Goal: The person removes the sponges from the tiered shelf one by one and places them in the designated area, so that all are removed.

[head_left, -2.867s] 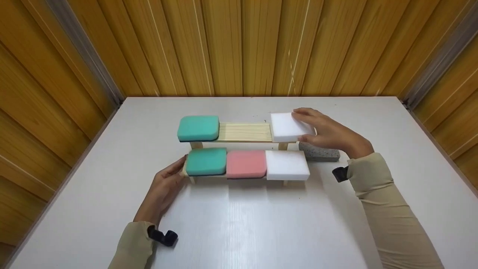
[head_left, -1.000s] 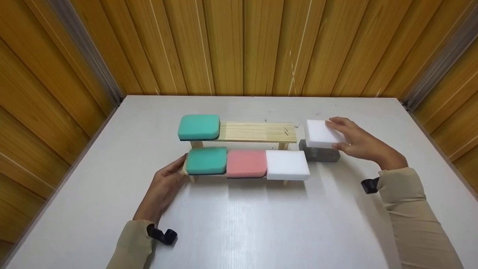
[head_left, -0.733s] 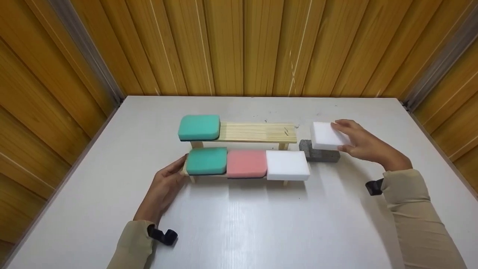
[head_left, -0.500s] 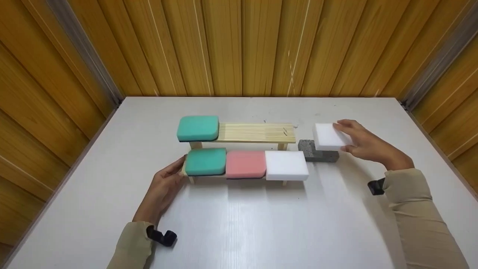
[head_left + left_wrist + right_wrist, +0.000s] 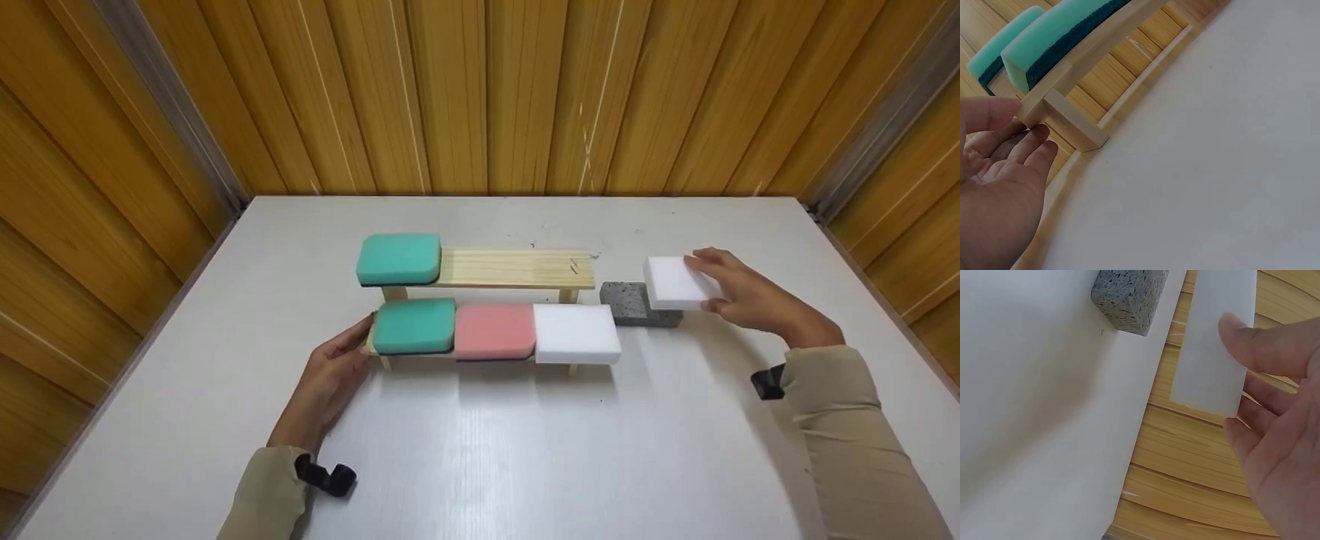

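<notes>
The right hand (image 5: 757, 296) pinches a white sponge block (image 5: 679, 283) between thumb and fingers, raised over the right part of a grey speckled block (image 5: 626, 301). In the right wrist view the thumb lies on the white block's (image 5: 1213, 343) side. The left hand (image 5: 328, 375) grips the left end of the lower wooden shelf (image 5: 1086, 62), thumb above and fingers beneath. On that shelf sit a green sponge (image 5: 415, 325), a pink sponge (image 5: 495, 330) and a white block (image 5: 576, 332). The upper shelf (image 5: 517, 268) bears a green sponge (image 5: 398, 258) at its left end.
The shelf unit stands on a white table (image 5: 465, 465). Wood-patterned panels (image 5: 525, 97) rise behind the table's back edge and at both sides. Small dark marks dot the tabletop behind the upper shelf.
The right hand has taken the white block off the upper shelf's right end and moved it right, over the grey block. The left hand has stayed at the lower shelf's end.
</notes>
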A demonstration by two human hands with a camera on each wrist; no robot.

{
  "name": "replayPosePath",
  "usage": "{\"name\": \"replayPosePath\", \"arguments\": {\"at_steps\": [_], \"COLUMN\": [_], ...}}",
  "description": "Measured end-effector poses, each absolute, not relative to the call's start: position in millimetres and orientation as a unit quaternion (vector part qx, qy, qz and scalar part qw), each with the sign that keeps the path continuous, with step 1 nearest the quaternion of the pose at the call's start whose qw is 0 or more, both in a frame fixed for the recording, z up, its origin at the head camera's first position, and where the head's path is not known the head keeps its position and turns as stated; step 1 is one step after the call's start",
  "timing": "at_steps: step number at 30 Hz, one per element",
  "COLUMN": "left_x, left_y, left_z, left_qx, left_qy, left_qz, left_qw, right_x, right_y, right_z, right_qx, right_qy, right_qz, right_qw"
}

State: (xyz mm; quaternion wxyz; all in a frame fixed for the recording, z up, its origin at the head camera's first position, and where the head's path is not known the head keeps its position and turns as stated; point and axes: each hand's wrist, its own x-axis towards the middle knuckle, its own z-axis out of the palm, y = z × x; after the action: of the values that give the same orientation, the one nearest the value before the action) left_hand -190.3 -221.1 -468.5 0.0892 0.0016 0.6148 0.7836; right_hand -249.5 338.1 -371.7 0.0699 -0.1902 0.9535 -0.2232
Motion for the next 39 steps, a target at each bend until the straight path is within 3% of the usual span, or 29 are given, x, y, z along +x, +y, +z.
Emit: {"name": "replayPosePath", "arguments": {"at_steps": [24,39], "left_x": [-189.7,-189.1], "left_y": [-221.9,-221.8], "left_z": [-469.8,-469.8], "left_qx": [0.019,0.021], "left_qy": [0.601,0.601], "left_qz": [0.794,0.794], "left_qw": [0.092,0.088], "right_x": [-247.9,-248.6], "right_y": [363.7,376.4], "right_z": [-385.9,-387.2], "right_qx": [-0.196,-0.155], "right_qy": [0.953,0.956], "right_qz": [-0.227,-0.237], "right_qw": [0.031,0.081]}}
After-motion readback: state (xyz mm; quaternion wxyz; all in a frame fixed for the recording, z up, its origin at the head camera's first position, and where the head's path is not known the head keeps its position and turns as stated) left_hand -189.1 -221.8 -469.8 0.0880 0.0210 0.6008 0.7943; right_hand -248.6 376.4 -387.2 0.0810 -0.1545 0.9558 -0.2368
